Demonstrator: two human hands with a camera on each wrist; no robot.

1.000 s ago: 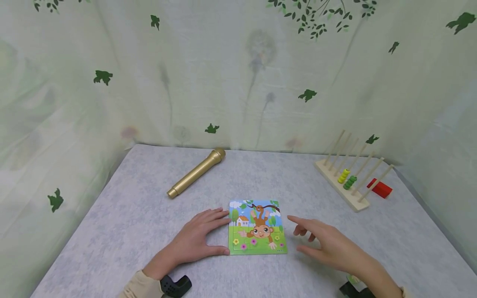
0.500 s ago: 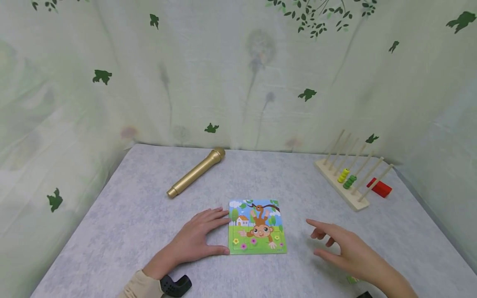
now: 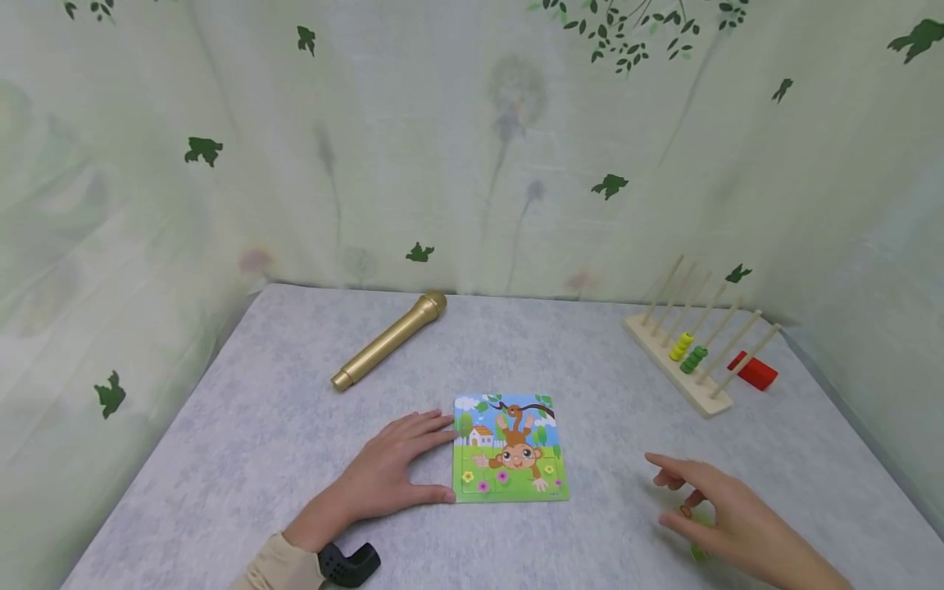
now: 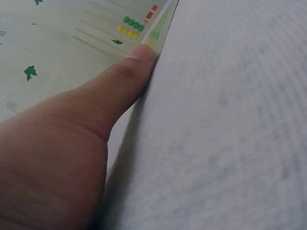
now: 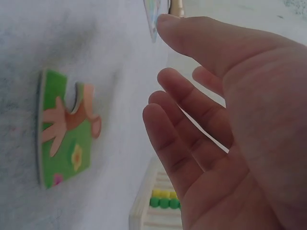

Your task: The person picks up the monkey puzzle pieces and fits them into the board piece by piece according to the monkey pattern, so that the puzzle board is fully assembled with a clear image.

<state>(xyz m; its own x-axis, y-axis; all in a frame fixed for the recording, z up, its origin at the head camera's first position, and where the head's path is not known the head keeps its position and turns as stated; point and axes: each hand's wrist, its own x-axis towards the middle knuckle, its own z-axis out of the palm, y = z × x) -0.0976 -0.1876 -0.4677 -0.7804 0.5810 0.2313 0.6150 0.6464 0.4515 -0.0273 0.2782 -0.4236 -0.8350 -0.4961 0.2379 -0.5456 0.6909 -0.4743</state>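
A square jigsaw puzzle (image 3: 511, 448) with a hanging monkey on it lies flat on the table. My left hand (image 3: 387, 471) rests along its left side, fingertips and thumb touching the edge. In the left wrist view the thumb (image 4: 122, 79) meets the puzzle's edge. My right hand (image 3: 726, 520) hovers farther right, fingers relaxed and holding nothing. Below it a loose puzzle piece (image 5: 79, 134), green with a brown arm and a flower, lies on the table. The hand partly hides this piece in the head view.
A gold microphone (image 3: 388, 342) lies at the back left. At the back right stands a wooden peg rack (image 3: 674, 366) with yellow beads (image 3: 682, 347) and green beads (image 3: 693, 360). A red block (image 3: 754, 371) is behind it. A patterned cloth (image 3: 472, 147) hangs along the table's rear edge.
My right hand has moved right and toward me, away from the puzzle and over the loose piece. The left hand has stayed at the puzzle's edge.
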